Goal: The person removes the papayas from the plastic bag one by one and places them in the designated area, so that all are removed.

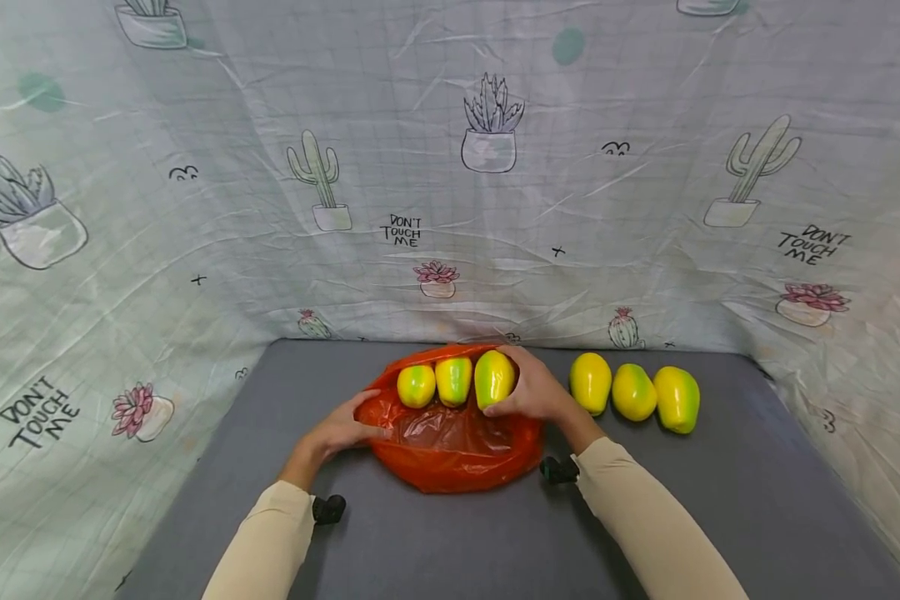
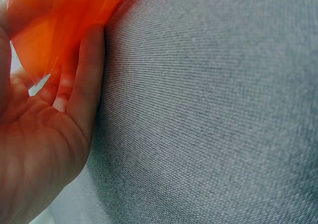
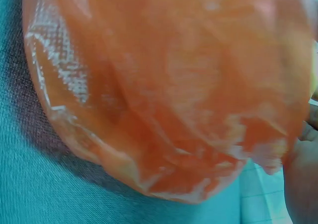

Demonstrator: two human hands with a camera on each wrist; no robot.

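Orange crinkled bag [image 1: 450, 472], glossy fruit [image 1: 495, 379]

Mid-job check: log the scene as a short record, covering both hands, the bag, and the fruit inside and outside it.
Left hand: holds the left edge of the red-orange plastic bag
Right hand: grips a yellow-green fruit at the right end of the bag's mouth
Bag state: mouth open
Inside: two fruits, side by side, left of the gripped one
Outside: three fruits in a row on the grey table, right of the bag
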